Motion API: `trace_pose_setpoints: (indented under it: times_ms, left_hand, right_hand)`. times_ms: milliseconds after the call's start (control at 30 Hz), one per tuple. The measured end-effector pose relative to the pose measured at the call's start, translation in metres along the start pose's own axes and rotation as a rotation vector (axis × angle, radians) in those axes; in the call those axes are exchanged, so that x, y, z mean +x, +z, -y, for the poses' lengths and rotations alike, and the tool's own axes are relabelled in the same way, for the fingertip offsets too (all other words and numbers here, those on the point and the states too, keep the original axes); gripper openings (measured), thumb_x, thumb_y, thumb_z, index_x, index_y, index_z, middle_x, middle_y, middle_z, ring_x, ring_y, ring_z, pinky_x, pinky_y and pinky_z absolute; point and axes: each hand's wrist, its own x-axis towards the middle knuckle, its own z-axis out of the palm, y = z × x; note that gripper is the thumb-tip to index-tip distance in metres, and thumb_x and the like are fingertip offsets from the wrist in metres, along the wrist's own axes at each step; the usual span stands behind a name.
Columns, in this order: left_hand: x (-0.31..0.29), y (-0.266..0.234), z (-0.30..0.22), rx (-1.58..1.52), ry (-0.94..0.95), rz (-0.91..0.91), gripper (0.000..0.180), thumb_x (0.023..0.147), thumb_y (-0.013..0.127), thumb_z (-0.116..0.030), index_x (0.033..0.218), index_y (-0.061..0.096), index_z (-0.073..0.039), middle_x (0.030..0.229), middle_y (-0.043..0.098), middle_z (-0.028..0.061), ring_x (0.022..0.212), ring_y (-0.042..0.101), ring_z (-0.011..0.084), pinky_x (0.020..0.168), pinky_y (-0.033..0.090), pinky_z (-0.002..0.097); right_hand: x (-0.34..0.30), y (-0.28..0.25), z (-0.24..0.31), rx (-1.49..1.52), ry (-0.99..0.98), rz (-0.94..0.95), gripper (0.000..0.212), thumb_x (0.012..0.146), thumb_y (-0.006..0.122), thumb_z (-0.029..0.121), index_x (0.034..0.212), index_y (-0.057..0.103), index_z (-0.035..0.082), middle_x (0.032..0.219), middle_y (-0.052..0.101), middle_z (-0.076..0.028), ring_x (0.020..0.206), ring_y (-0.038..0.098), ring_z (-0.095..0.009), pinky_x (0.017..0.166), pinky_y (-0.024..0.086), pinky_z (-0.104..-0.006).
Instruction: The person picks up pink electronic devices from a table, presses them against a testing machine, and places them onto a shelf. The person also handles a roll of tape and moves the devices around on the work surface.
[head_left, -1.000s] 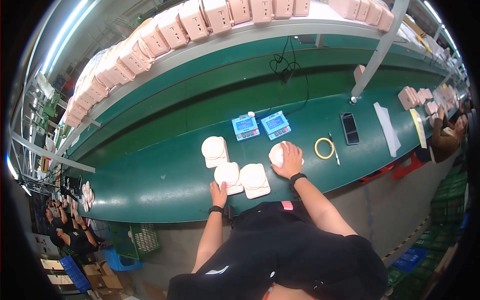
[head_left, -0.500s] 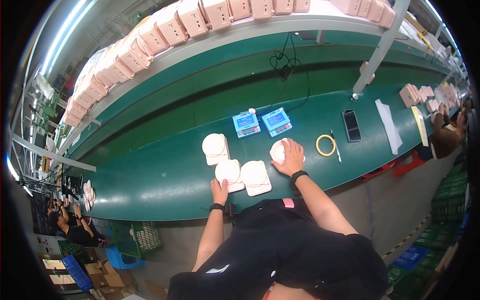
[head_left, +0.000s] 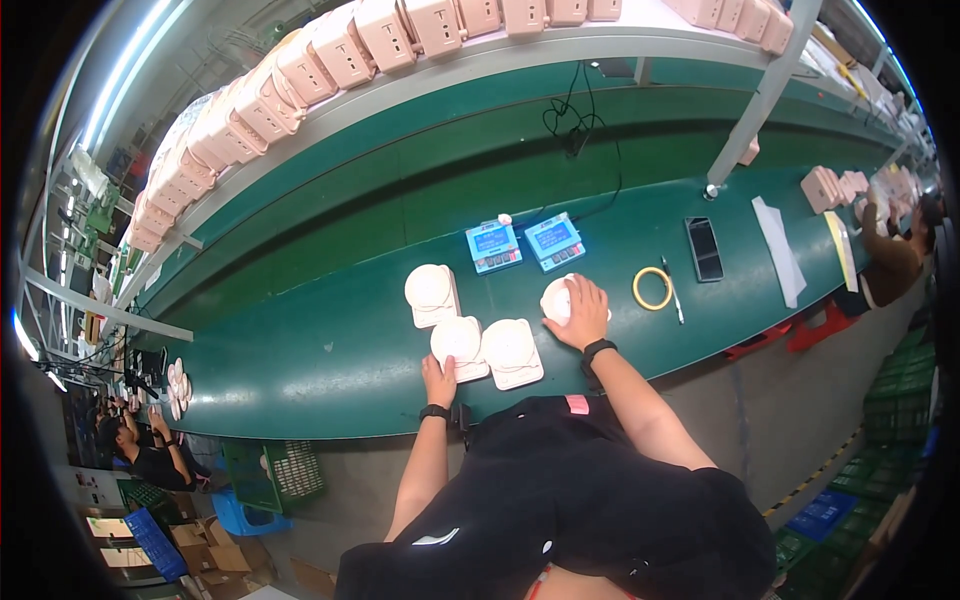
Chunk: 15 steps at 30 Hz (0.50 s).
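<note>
My right hand [head_left: 582, 312] is curled over the top of a round white device [head_left: 556, 299], which sits on the bench and is partly hidden by the fingers. My left hand [head_left: 438, 380] grips the near left edge of a pale device [head_left: 457, 341] with a square base and a round top, its thumb on the upper face. Touching that one on the right is a similar device [head_left: 511, 350]. A third [head_left: 430, 290] lies behind them. Beyond the hands, two small blue meters [head_left: 494, 246] with lit screens stand side by side, the right meter [head_left: 554, 240] close behind my right hand.
A yellow ring [head_left: 652, 289], a pen [head_left: 673, 290] and a phone [head_left: 704, 249] lie to the right on the green bench [head_left: 300, 350]. Pink boxes [head_left: 385, 35] line the shelf above. A metal post [head_left: 755, 110] rises at right. Other people work at both ends.
Both my hands stay in place on the same devices. The view has shifted very slightly. At the far right, the other person's arms and head have moved.
</note>
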Motion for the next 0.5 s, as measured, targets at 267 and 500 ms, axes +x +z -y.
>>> trace_pose_setpoints:
  times_ms: [267, 500]
  left_hand:
    - [-0.0001, -0.0008, -0.0005, 0.006, -0.009, 0.011, 0.043, 0.089, 0.053, -0.031, 0.111, 0.048, 0.005, 0.107, 0.050, 0.0248, 0.101, 0.045, 0.0404, 0.090, 0.035, 0.0453]
    - [-0.0003, 0.0004, 0.0003, -0.001, -0.003, 0.000, 0.042, 0.089, 0.054, -0.031, 0.111, 0.048, 0.005, 0.106, 0.050, 0.0251, 0.101, 0.045, 0.0404, 0.090, 0.035, 0.0454]
  right_hand:
    - [-0.0002, -0.0049, 0.0043, -0.003, 0.066, 0.018, 0.081, 0.055, 0.078, 0.042, 0.120, 0.045, 0.005, 0.127, 0.042, -0.015, 0.117, 0.039, -0.031, 0.096, 0.030, -0.0430]
    - [-0.0016, -0.0010, 0.0010, 0.014, 0.049, 0.023, 0.083, 0.056, 0.078, 0.042, 0.122, 0.044, 0.005, 0.127, 0.041, -0.016, 0.117, 0.039, -0.032, 0.097, 0.030, -0.0429]
